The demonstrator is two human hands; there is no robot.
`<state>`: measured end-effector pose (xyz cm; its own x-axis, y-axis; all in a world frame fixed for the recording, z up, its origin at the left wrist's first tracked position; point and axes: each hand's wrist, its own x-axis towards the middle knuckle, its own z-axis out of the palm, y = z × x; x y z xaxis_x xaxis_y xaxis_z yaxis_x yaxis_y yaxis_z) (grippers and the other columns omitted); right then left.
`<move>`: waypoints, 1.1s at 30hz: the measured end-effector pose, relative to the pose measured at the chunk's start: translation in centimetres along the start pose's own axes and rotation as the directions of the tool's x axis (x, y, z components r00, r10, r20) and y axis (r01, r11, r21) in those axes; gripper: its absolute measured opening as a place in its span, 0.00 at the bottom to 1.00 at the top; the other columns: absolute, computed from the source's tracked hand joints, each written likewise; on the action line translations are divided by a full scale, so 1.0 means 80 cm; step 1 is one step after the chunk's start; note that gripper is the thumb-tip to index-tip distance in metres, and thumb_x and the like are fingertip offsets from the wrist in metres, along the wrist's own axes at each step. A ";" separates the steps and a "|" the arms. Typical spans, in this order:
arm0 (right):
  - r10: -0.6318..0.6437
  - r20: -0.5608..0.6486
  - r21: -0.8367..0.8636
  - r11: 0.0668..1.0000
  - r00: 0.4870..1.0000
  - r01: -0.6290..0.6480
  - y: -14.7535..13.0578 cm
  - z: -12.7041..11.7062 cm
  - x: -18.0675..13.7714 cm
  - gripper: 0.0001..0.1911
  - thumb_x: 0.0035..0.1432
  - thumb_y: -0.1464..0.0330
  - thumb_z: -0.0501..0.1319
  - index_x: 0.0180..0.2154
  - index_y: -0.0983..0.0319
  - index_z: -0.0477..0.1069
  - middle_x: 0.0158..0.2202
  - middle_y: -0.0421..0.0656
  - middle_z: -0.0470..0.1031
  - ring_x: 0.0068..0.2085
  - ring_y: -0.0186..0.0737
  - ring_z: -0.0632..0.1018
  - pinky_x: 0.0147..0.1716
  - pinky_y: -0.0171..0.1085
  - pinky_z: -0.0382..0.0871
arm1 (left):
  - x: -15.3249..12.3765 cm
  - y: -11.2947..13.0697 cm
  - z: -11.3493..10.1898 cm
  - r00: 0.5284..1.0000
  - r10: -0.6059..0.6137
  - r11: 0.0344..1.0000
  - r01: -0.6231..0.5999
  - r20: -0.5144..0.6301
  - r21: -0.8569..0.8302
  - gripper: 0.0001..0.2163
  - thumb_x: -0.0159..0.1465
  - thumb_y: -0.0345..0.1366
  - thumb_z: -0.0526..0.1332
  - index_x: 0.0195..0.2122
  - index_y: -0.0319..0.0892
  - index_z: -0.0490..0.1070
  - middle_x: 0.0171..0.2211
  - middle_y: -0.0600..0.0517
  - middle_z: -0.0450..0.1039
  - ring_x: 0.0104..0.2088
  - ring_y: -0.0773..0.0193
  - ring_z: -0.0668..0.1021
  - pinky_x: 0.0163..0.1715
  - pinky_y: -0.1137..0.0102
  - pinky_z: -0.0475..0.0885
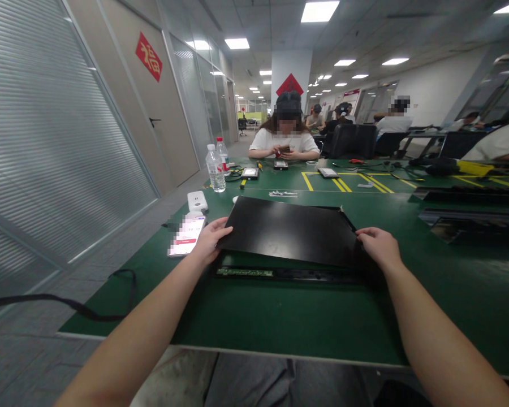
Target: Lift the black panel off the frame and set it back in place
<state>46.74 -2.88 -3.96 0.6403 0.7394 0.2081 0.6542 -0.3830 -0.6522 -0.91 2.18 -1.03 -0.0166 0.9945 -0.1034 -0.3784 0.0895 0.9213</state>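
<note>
A glossy black screen panel [288,229] is tilted up above the table, its near edge raised. My left hand [210,240] is closed on its left edge, thumb on top. At the right edge, my right hand [379,247] pinches the panel near its corner. Below the near edge lies a dark frame strip [309,275] with a green circuit board [245,273] along its left part. Part of a black frame also shows behind the panel's far right corner. What lies under the panel is hidden.
On the green table [280,322], a lit phone [189,234], a white device [197,201] and water bottles [216,169] stand left. Dark panels [470,223] lie right. Hard drives [250,173] sit farther back. Opposite me a person [284,138] holds a small object. A black strap [55,299] crosses the left edge.
</note>
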 end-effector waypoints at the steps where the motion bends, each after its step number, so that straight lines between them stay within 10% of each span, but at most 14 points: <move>1: -0.005 0.002 -0.008 1.000 1.000 0.005 0.000 -0.001 0.000 0.12 0.50 0.63 0.64 0.34 0.56 0.86 0.33 0.47 0.84 0.35 0.47 0.80 0.35 0.41 0.70 | 0.000 0.000 0.000 1.000 -0.006 1.000 0.006 -0.003 0.003 0.22 0.50 0.20 0.76 0.47 0.37 0.79 0.38 0.46 0.86 0.37 0.58 0.87 0.40 0.68 0.83; 33: -0.030 0.004 -0.038 0.999 1.000 0.030 0.011 0.000 0.009 0.09 0.50 0.62 0.65 0.30 0.55 0.84 0.31 0.46 0.84 0.34 0.48 0.80 0.33 0.42 0.69 | -0.004 -0.001 0.004 0.999 0.000 0.999 -0.003 0.051 0.053 0.17 0.55 0.35 0.79 0.43 0.42 0.79 0.36 0.48 0.84 0.37 0.55 0.85 0.39 0.66 0.80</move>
<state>47.79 -2.67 -4.39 0.6192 0.7524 0.2247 0.6879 -0.3818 -0.6173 -0.56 1.88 -0.91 0.0305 0.9960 -0.0837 -0.3292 0.0891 0.9400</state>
